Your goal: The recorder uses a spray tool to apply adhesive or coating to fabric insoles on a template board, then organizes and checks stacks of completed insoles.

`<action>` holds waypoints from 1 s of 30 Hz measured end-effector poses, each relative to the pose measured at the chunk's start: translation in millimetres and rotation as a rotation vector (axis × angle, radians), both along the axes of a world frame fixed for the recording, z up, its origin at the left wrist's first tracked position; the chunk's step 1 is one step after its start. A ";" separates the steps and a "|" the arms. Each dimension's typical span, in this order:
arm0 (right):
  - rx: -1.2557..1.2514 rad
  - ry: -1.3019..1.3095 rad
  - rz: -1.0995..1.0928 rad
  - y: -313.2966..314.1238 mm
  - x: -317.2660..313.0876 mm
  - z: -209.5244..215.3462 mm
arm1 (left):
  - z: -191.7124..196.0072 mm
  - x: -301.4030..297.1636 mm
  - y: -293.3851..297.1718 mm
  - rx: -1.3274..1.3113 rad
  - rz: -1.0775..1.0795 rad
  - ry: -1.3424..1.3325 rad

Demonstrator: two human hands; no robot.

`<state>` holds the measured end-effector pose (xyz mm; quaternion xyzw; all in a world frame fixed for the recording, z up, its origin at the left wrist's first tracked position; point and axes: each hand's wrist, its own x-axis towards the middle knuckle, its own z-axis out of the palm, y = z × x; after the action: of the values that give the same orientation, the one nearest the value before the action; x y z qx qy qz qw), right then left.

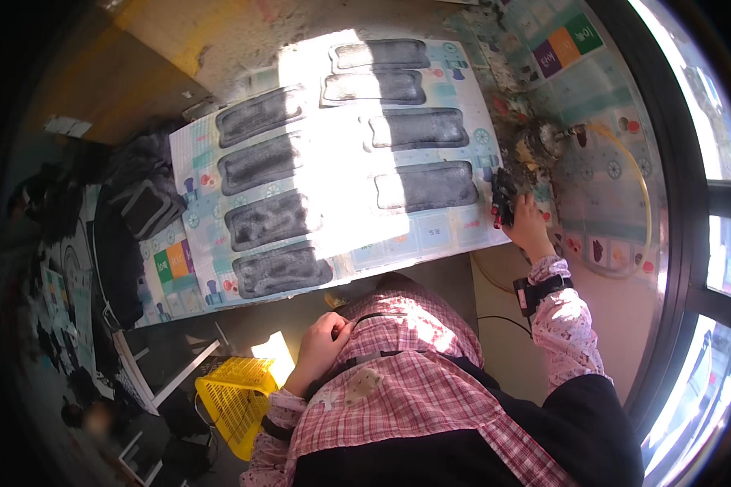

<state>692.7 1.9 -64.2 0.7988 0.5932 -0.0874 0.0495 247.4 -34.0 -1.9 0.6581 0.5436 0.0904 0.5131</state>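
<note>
Several dark grey padded strips [426, 187] lie in two rows on a printed pastel sheet [341, 105] spread over a work surface, with a band of sunlight across the middle. My right hand [529, 229] reaches to the sheet's right edge and grips a small black tool with red parts [502, 199]. My left hand [321, 351] rests against my pink checked apron [406, 373] with its fingers curled and nothing in it.
A yellow plastic basket [235, 398] sits low on the left beside a white metal frame [150, 377]. More dark pieces are piled at the sheet's left end [138, 199]. A thin yellow hose [638, 174] loops on the right near a dark window frame [690, 203].
</note>
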 end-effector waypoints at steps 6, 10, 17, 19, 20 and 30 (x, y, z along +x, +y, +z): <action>0.070 0.149 0.113 -5.0 7.2 -5.6 | 8.9 -30.3 -10.8 0.047 0.165 -0.023; -0.107 0.219 0.059 -3.0 10.3 -7.3 | 15.9 -83.7 1.0 0.124 0.340 0.018; 0.156 0.149 0.123 31.1 -51.8 40.8 | 25.8 -200.9 11.3 0.357 0.515 0.055; 0.276 0.242 0.228 46.8 -92.3 58.8 | 22.9 -253.2 15.1 0.380 0.566 0.165; 0.301 0.261 0.251 51.9 -115.2 66.0 | 20.0 -284.8 17.7 0.415 0.595 0.177; 0.371 0.157 0.501 111.7 -315.2 110.2 | -20.8 -705.9 6.4 0.367 1.493 -0.270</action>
<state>377.6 113.6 45.9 0.6140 0.7793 -0.0241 -0.1228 -458.5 -27.6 -22.7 0.1754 0.7517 0.5797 0.2612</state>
